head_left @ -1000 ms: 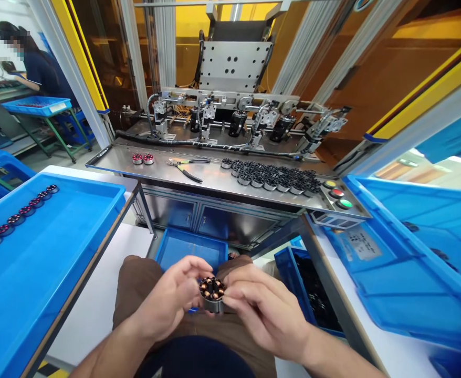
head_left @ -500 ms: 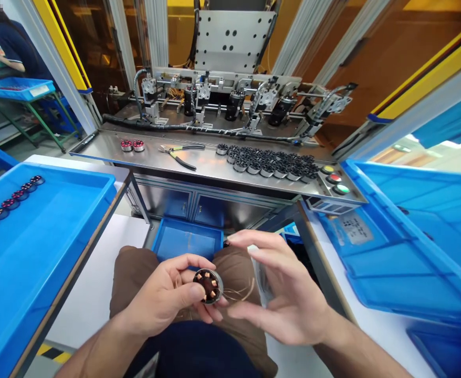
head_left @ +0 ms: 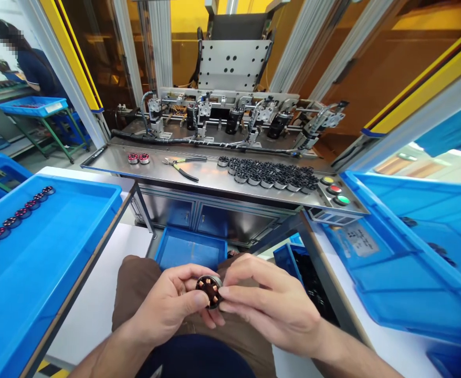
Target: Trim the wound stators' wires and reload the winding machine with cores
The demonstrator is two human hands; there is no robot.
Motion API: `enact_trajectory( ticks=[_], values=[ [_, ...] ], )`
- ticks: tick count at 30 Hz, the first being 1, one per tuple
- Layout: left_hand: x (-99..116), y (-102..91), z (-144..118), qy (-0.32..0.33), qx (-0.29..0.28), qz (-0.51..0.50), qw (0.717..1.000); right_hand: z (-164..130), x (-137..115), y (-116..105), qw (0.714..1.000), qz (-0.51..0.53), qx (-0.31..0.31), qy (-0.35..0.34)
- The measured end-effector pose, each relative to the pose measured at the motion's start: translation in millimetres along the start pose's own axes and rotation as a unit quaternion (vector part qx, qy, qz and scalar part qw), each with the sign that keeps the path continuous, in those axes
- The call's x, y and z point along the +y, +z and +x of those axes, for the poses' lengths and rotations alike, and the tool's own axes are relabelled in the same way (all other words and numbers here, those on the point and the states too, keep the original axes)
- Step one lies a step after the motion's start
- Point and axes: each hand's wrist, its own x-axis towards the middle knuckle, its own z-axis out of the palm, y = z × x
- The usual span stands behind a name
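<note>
My left hand (head_left: pixel 167 302) is closed round a stator (head_left: pixel 209 292), a round dark ring with copper windings inside, held above my lap with its open face towards me. The left thumb lies across its lower left rim. Fine copper wire (head_left: pixel 182 289) shows by the left fingers. My right hand (head_left: pixel 270 302) is closed in a pinch at the stator's right edge, fingertips touching or very near the rim. What lies between those fingertips is hidden.
Ahead, a steel bench (head_left: pixel 207 189) carries several black stators (head_left: pixel 272 174), wire cutters (head_left: pixel 185 167), two red-topped parts (head_left: pixel 139 158) and buttons (head_left: pixel 335 189). A blue tray (head_left: pixel 76 210) stands left, a blue bin (head_left: pixel 391 252) right. Another person (head_left: pixel 37 65) is at far left.
My right hand came in from an open pose on the right and closed at the stator's edge. Loose copper wires there are now hidden. The view tilted up slightly.
</note>
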Motion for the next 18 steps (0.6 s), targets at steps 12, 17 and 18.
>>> enact_trajectory(
  ticks=[12,17,18],
  values=[
    [8,-0.4,0,0.151,-0.054,-0.102,0.982,14,-18,7,0.995,0.038,0.016,0.086],
    [-18,-11.0,9,-0.043,-0.095,-0.064,0.993,10,-13,1,0.999,0.026,-0.039,-0.001],
    [-24,-13.3,9,-0.070,-0.107,-0.065,0.990,7,-10,0,0.999,0.017,-0.045,-0.017]
  ],
)
